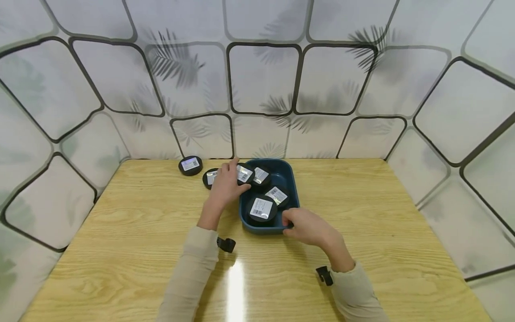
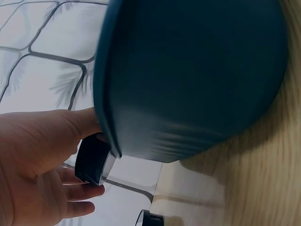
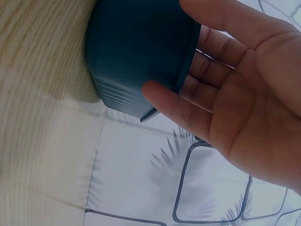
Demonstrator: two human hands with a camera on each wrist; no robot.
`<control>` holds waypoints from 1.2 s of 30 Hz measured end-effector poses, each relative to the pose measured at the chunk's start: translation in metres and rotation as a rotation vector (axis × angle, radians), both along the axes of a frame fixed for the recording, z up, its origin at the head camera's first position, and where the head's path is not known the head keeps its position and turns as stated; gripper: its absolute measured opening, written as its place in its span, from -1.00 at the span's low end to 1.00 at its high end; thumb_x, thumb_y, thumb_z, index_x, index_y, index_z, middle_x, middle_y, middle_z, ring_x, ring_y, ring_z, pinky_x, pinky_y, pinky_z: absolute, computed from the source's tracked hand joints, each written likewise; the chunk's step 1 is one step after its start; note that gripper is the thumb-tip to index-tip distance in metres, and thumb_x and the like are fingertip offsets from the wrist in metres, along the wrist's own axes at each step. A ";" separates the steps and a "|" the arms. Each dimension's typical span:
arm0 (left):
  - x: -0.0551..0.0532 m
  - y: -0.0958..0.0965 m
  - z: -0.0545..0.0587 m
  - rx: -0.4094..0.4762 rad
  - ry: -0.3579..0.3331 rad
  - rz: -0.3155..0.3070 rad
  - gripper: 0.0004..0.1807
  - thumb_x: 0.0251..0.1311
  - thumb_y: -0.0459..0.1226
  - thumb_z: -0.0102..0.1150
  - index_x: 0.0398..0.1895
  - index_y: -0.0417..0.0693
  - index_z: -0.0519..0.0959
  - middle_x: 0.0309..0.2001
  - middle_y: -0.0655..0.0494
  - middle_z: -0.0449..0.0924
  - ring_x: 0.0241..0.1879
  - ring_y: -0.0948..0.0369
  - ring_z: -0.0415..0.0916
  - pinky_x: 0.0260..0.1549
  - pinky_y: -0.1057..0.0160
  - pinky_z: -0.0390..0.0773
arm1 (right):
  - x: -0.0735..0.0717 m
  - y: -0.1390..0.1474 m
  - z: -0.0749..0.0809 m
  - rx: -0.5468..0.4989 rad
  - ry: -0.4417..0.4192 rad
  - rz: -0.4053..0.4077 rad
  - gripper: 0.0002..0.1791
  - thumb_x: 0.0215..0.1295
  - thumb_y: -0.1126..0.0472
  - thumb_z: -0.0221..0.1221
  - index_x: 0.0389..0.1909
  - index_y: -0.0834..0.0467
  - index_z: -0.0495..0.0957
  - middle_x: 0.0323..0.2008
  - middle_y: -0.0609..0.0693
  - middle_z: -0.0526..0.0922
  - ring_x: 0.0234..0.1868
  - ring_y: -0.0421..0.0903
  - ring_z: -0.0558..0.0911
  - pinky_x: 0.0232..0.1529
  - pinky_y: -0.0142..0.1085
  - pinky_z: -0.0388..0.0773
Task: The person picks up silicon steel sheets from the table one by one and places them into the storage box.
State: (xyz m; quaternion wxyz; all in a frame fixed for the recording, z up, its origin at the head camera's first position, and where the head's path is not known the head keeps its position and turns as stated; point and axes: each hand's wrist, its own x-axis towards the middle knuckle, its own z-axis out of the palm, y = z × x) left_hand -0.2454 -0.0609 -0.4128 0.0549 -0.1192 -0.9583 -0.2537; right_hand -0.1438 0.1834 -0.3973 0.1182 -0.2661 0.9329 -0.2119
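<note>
A blue plastic bin (image 1: 292, 188) stands on the table with three flat round black containers inside, one of them a labelled container (image 1: 262, 208) at the front. My left hand (image 1: 226, 183) is at the bin's left rim and holds another black container (image 1: 244, 173), white label up, between thumb and fingers. In the left wrist view this container (image 2: 91, 160) shows edge-on beside the rim. My right hand (image 1: 309, 227) grips the bin's front right corner, several fingers (image 3: 200, 92) hooked over the rim.
Left of the bin, a black container (image 1: 210, 178) lies partly behind my left hand. Farther left, another black container (image 1: 191, 165) lies near the table's back edge. The wooden table (image 1: 132, 232) meets a patterned curtain (image 1: 261, 80) at the back and sides.
</note>
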 end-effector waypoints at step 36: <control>-0.025 0.036 -0.021 -0.202 0.029 -0.093 -0.07 0.28 0.06 0.25 0.55 -0.10 0.05 0.42 -0.20 0.22 0.35 -0.26 0.19 0.32 -0.20 0.21 | -0.002 0.002 0.000 -0.009 -0.024 0.001 -0.85 0.21 0.29 0.32 -0.43 0.08 0.53 -0.46 -0.16 0.53 -0.44 -0.22 0.45 -0.36 -0.32 0.44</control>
